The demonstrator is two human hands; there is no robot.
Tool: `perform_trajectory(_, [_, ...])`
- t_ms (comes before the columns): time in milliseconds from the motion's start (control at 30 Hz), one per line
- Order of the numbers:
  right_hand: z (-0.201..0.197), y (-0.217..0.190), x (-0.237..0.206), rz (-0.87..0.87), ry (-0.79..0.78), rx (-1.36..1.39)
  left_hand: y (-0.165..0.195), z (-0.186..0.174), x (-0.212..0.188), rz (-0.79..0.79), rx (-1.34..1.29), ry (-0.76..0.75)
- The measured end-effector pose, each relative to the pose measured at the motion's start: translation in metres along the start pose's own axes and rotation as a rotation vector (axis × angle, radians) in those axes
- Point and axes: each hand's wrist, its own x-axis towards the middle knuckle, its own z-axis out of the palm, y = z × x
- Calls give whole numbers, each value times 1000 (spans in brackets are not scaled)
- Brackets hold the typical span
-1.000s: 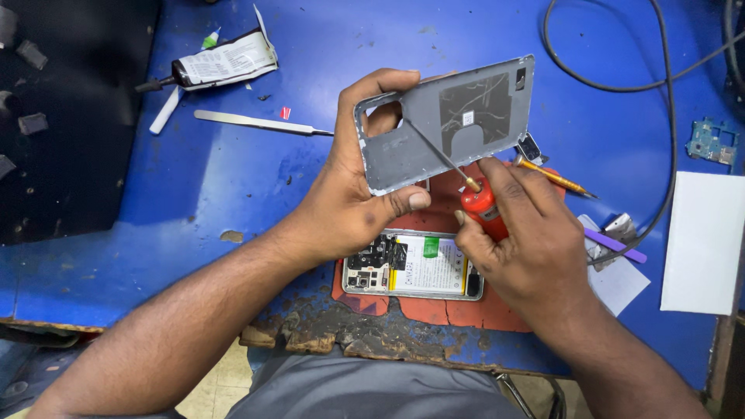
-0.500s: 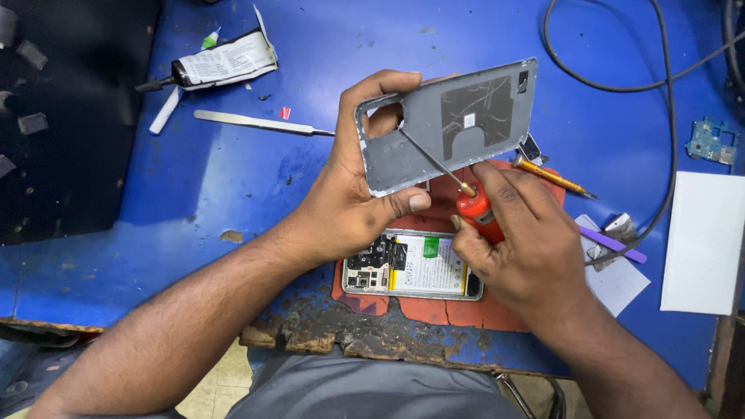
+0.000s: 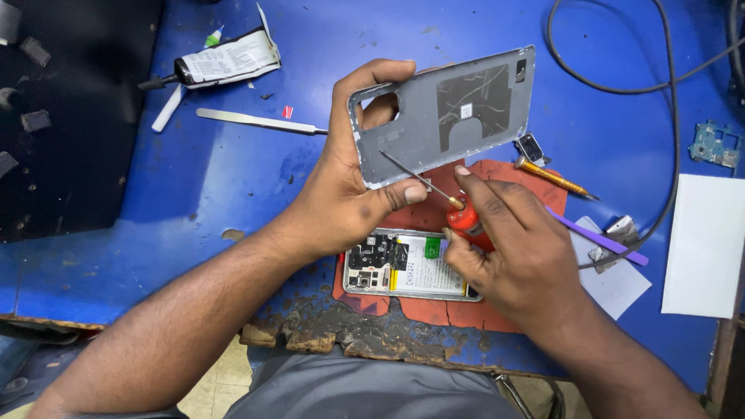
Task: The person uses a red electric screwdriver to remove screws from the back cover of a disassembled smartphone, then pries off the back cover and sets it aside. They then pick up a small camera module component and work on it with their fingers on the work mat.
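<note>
A grey phone back cover [image 3: 446,116] is held above the blue bench [image 3: 233,194] by the left hand [image 3: 349,194], inner face up. The fingers are closed on it — thumb pressed on the lower edge, the other fingers curled round the far side, one showing through the camera opening. In the right hand [image 3: 512,256] a red-handled screwdriver [image 3: 434,190] is pinched between closed fingertips, its thin shaft lying across the cover's lower left corner with the tip touching the inner surface.

The cover looks thin and light, likely plastic, so some flex is to be expected; it is judged best gripped by its edges, not by the dark adhesive patch at its centre. The smooth face could slip under a loose pinch.

At about six o'clock from the cover, an opened phone [image 3: 407,268] lies on a red mat [image 3: 466,310], its board and battery exposed. At ten o'clock lie metal tweezers [image 3: 260,122] and a glue tube [image 3: 221,64]. At three o'clock lie an orange-tipped tool [image 3: 555,177] and a purple pry stick [image 3: 597,239] — a black cable [image 3: 621,89] loops beyond them.
</note>
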Motion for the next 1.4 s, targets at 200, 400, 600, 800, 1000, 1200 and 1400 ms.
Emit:
perform_trajectory(200, [-1, 1, -1, -14, -22, 32, 2, 0, -1, -96, -25, -9])
perform_trajectory(400, [-2, 4, -2, 11, 29, 27, 2, -2, 3, 25, -118, -73])
perform_trajectory(600, [-22, 10, 1, 118, 162, -25, 11, -9, 3, -20, -229, -8])
perform_trajectory(800, [-32, 13, 12, 55, 162, -141, 11, -6, 2, -172, -502, 17])
perform_trajectory(1000, [-23, 9, 10, 8, 109, -265, 9, 2, 3, -257, -463, 18])
perform_trajectory(1200, [-13, 10, 5, 64, 57, -291, 10, 2, 1, -200, -308, -9])
perform_trajectory(1400, [-10, 10, 4, 55, 64, -284, 10, 4, 2, -236, -368, -8])
